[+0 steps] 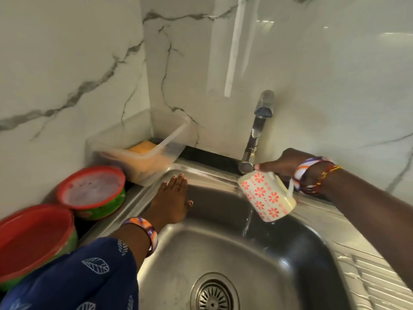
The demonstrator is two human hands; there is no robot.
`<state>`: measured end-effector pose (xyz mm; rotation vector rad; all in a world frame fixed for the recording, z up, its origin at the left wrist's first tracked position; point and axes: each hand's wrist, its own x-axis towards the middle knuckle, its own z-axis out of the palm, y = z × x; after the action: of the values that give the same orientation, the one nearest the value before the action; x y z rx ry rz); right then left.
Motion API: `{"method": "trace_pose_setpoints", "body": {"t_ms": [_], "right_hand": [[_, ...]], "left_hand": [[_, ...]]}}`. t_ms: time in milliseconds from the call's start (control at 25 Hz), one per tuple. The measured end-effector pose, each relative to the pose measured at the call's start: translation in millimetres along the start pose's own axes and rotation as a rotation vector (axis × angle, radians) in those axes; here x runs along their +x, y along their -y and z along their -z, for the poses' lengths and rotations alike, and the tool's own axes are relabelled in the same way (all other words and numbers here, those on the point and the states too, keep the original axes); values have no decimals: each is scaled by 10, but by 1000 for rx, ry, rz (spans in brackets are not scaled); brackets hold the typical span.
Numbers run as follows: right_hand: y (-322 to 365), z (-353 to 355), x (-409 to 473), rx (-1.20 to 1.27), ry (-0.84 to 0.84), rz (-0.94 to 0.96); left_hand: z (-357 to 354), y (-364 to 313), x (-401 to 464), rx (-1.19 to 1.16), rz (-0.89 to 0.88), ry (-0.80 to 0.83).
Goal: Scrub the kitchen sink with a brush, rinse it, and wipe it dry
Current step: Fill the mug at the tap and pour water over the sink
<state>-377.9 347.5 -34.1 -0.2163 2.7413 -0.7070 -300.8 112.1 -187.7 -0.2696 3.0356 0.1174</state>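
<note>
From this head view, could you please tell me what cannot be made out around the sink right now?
- Brush: none shows in the head view.
- Inside of the mug held by the right hand: it faces away.
- Contents of the clear container: blurred; only something orange shows.
- Near side of the sink and its drain: cut off by the bottom edge.
- Surface under the flat left hand: covered by it.

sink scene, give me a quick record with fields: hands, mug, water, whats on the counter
left hand: left hand flat, fingers straight, on the sink wall
right hand: right hand holds the floral mug by its handle
mug: tilted, under the tap
water: thin stream falling into the basin
drain: strainer uncovered
counter: two red-rimmed bowls, clear tub with an orange sponge
</note>
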Motion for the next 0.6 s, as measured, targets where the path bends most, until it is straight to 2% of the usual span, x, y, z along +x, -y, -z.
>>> {"method": "trace_pose_setpoints", "body": {"t_ms": [200,360,600], "right_hand": [[620,-679,117,192,60,191],[952,-837,71,326,33,278],[1220,-1001,-226,85,38,346]], "left_hand": [[94,213,-229,66,19,-22],[137,286,-504,56,27,18],[120,386,-1096,50,30,82]]}}
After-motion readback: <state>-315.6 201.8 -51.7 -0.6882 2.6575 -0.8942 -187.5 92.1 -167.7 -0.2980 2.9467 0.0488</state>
